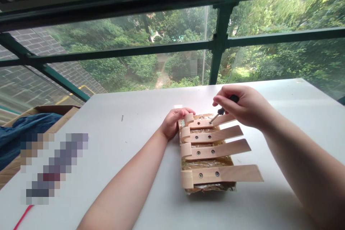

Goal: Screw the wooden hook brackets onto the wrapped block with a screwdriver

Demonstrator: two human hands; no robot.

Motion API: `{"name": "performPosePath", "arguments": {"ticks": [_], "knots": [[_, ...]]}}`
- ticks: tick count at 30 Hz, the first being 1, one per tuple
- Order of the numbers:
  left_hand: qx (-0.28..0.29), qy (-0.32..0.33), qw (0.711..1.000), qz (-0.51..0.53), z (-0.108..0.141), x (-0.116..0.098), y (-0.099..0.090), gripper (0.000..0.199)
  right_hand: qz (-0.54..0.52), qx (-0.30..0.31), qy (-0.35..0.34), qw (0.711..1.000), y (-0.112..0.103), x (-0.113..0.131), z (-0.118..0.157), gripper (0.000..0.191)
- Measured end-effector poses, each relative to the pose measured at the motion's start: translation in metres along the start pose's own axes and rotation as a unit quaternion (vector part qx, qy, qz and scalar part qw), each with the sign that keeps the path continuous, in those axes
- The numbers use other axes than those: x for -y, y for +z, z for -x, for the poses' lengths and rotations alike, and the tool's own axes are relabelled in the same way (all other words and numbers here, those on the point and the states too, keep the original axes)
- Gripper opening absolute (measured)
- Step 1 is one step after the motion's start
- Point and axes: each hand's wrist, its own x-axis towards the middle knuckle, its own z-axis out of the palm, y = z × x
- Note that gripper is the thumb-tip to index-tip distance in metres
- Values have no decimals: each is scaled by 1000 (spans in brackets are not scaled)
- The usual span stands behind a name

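My right hand (237, 106) is closed round the black handle of a screwdriver (221, 110). The screwdriver slants down, its tip at a screw (210, 122) in the farthest wooden strip (203, 123). That strip also has a dark hole (198, 123) left of the screw. With curled fingers, my left hand (174, 120) grips the far left corner of a tape-wrapped block (206, 164). Several pale wooden strips with hooked left ends lie across the block. The nearest strip (237, 173) shows two cross-head screws, as do the two middle ones.
The block rests on a white table (113, 158). A small dark screw-like piece (122, 118) lies to the left. Farther left are a blurred-out patch (58, 165), a red cord (23, 217) and a cardboard box (58, 109) with blue cloth (29, 125). Green-framed windows (218, 46) stand behind the table.
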Motion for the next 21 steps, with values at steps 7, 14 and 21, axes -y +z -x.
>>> {"name": "performPosePath", "arguments": {"ticks": [7,14,21], "knots": [[4,3,1000,10,0,1,-1,44,-31,-31,-7,999,10,-1,-1,22],[-5,10,1000,9,-1,2,0,46,-105,17,-73,992,14,2,3,25],[-3,12,1000,15,-1,2,0,46,-131,98,-72,984,4,0,7,34]]}}
